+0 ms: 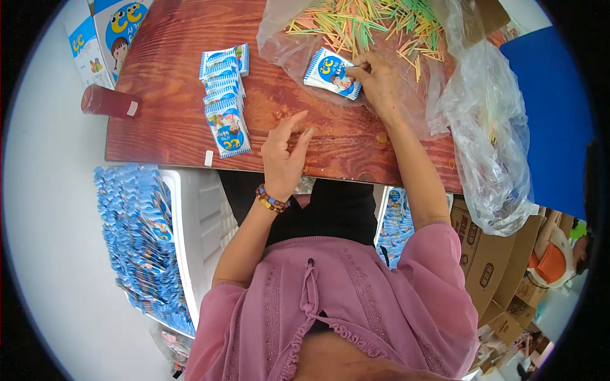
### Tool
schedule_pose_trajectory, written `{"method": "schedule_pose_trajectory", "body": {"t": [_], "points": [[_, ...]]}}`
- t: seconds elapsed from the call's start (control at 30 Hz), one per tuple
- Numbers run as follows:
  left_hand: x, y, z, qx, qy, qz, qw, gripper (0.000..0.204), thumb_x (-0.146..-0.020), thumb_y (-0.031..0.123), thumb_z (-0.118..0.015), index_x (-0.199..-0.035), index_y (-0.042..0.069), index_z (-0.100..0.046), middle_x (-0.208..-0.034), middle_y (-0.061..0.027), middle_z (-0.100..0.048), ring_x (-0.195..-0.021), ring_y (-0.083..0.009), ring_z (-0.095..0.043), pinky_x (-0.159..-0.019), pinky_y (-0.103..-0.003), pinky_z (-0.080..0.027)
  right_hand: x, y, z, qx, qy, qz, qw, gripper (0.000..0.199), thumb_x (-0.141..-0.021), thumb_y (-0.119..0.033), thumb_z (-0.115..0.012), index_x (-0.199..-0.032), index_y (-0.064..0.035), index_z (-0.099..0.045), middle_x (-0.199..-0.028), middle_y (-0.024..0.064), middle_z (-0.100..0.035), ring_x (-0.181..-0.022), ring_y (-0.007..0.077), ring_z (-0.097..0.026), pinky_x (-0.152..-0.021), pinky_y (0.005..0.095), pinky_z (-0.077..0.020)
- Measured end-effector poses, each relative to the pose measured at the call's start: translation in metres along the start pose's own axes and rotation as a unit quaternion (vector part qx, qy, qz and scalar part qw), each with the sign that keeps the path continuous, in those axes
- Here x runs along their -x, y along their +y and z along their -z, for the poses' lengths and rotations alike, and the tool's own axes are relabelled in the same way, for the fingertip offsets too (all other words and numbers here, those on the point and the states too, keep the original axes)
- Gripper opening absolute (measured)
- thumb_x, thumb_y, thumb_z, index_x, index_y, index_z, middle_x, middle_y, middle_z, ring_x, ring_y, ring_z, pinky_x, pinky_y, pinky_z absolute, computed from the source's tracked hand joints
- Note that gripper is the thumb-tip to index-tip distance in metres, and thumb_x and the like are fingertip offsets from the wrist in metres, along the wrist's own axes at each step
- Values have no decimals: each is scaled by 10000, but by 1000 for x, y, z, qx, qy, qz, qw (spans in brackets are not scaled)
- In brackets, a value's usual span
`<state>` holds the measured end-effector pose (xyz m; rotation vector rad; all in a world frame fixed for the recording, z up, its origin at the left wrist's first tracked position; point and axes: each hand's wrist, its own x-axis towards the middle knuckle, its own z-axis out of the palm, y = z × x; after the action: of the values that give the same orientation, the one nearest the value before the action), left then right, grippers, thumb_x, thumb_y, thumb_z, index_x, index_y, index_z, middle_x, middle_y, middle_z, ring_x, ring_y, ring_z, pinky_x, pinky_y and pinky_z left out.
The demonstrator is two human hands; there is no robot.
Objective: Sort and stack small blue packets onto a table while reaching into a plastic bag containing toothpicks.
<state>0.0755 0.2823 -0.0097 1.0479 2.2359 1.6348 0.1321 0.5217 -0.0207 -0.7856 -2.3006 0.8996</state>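
Observation:
My right hand (380, 82) pinches the right edge of a small blue-and-white packet (327, 71) with a cartoon print, thumb and forefinger on it. The packet lies over clear plastic at the near edge of a heap of thin pastel sticks (356, 22) in pink, yellow, green and orange. My left hand (284, 155) is held over the table near its front edge, thumb and fingers apart, nothing in it. To its left, an overlapping row of similar packets (227, 130) lies on the red-brown wooden table (171, 76).
A dark red cup (111, 101) stands at the table's left edge, with printed boxes (95, 47) behind it. Below left, a white tub (181, 247) is packed with blue packets. Crumpled clear plastic (489, 127) hangs over the right edge, near cardboard boxes (486, 254). Another person (553, 257) is at far right.

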Motion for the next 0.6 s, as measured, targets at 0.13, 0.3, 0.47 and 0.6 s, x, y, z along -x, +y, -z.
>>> {"method": "schedule_pose_trajectory", "body": {"t": [0.13,0.3,0.47,0.6], "points": [[-4,-6,-6,13,1,22,1000,285,-824,104,-682,-1101,51,-642,-976,-118,-671,-818,-212,-626,-744,-314,-483,1,-3,1,100,86,128,983,115,-803,-141,-646,-826,-28,-648,-835,102,-628,-809,238,-595,-706,325,-436],[-31,5,-5,17,2,9,1000,222,-834,98,-666,-1044,29,-648,-870,-76,-647,-763,-163,-598,-707,-284,-476,-9,-6,7,38,44,190,980,110,-851,-119,-586,-902,-46,-652,-833,94,-631,-821,220,-601,-718,328,-442],[-57,-2,-11,45,1,-19,999,240,-825,94,-667,-1050,17,-635,-857,-68,-617,-771,-163,-592,-714,-279,-474,-24,10,-1,-158,-82,12,984,104,-854,-83,-602,-935,-40,-650,-823,42,-636,-756,117,-590,-681,266,-457],[-70,-6,-22,-70,53,-120,989,336,-808,104,-682,-1117,3,-595,-907,-95,-609,-815,-206,-610,-743,-293,-479,-24,7,4,-222,-125,-47,966,104,-842,-75,-632,-923,-13,-653,-813,20,-646,-736,61,-574,-665,215,-456]]}}
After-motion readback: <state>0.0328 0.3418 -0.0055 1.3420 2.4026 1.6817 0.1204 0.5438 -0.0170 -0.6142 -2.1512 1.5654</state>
